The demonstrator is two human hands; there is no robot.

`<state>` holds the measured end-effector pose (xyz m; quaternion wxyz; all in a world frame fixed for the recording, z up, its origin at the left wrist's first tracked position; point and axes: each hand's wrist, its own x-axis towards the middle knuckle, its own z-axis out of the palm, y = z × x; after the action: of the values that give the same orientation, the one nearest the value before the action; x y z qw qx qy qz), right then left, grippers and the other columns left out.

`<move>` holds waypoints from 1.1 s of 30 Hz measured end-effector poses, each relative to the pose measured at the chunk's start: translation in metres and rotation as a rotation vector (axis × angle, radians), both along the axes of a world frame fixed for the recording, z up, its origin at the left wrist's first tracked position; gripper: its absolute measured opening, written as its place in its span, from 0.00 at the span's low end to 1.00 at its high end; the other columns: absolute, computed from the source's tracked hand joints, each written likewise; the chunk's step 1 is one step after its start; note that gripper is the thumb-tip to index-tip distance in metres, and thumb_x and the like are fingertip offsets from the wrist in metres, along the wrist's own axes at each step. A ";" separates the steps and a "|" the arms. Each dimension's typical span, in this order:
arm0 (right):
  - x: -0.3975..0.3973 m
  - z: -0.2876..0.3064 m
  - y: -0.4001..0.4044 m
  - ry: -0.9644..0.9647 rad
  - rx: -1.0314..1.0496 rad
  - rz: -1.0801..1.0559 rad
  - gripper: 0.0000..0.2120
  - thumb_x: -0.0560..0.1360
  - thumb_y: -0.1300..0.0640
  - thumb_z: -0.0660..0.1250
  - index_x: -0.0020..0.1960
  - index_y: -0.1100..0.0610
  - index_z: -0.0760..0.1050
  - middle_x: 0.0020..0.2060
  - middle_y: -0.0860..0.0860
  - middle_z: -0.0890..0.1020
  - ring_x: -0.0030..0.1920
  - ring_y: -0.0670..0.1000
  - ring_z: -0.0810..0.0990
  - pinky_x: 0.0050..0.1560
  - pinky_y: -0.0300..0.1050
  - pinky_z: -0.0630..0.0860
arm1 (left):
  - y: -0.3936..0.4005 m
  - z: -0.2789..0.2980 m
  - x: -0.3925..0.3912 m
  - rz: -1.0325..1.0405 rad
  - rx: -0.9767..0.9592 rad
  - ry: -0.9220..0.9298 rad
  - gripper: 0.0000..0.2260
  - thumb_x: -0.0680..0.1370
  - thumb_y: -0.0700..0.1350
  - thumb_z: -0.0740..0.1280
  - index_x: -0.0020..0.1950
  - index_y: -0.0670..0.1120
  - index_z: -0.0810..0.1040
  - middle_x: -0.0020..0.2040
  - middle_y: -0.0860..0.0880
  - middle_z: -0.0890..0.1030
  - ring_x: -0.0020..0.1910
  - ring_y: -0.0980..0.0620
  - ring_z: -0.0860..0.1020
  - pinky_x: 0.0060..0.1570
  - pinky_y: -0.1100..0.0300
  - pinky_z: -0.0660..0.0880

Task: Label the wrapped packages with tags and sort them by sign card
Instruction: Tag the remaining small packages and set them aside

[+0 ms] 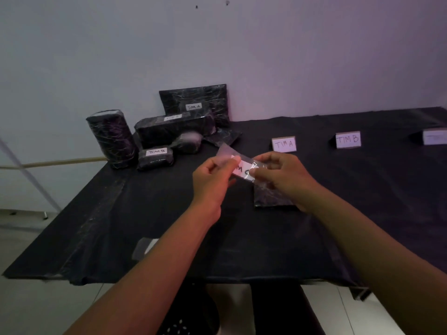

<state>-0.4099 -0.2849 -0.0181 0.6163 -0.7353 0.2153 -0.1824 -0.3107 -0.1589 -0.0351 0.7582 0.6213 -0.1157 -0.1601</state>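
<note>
Tag [243, 169], a white paper slip lettered "TIM C" as far as it can be read and backed by clear tape, is held taut in the air between both hands. The left hand [212, 176] pinches the tape's left end between thumb and forefinger; the right hand [278, 172] pinches its right end the same way, so both grips are closed on the tag. Its long axis runs left to right between the two grips. A flat wrapped package [271, 195] lies on the dark surface [242, 243] directly below and just toward the person from the right grip, partly hidden under that hand, which is the nearer one. Both forearms reach forward, wrists level. Judged step: lowering the tag onto this package. Sign cards "TIM A" [284, 144] and "TIM B" [348, 140] stand beyond the grips, to their right; a third card [434, 136] is unreadable. Other wrapped packages [169, 131] stand beyond the left grip.
</note>
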 end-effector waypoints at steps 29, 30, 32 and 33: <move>-0.038 -0.051 -0.051 0.430 -0.493 -0.376 0.28 0.76 0.49 0.71 0.73 0.45 0.66 0.54 0.48 0.81 0.57 0.52 0.79 0.58 0.55 0.77 | -0.065 -0.043 -0.032 -0.021 0.840 -0.684 0.13 0.73 0.52 0.74 0.56 0.55 0.79 0.52 0.54 0.80 0.56 0.50 0.77 0.57 0.48 0.76; -0.039 -0.050 -0.050 0.451 -0.534 -0.380 0.29 0.76 0.48 0.71 0.74 0.46 0.65 0.58 0.50 0.79 0.60 0.53 0.77 0.60 0.56 0.76 | -0.064 -0.043 -0.032 -0.016 0.884 -0.669 0.19 0.73 0.54 0.74 0.62 0.54 0.77 0.58 0.52 0.77 0.60 0.49 0.75 0.59 0.49 0.75; -0.039 -0.047 -0.048 0.545 -0.605 -0.391 0.32 0.77 0.44 0.69 0.76 0.49 0.62 0.67 0.53 0.74 0.68 0.56 0.72 0.67 0.57 0.71 | -0.062 -0.041 -0.033 -0.006 0.990 -0.620 0.29 0.74 0.59 0.73 0.71 0.52 0.70 0.67 0.48 0.72 0.66 0.47 0.73 0.63 0.48 0.74; -0.039 -0.046 -0.048 0.595 -0.615 -0.388 0.33 0.77 0.42 0.68 0.77 0.49 0.61 0.69 0.54 0.72 0.70 0.57 0.70 0.68 0.58 0.68 | -0.062 -0.040 -0.034 -0.007 1.035 -0.603 0.32 0.74 0.61 0.72 0.74 0.51 0.68 0.69 0.47 0.71 0.67 0.46 0.72 0.63 0.48 0.74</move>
<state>-0.4485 -0.3326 -0.0642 0.2359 -0.8502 0.4521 -0.1310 -0.3445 -0.2210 -0.0747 0.2903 0.9276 -0.2346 -0.0148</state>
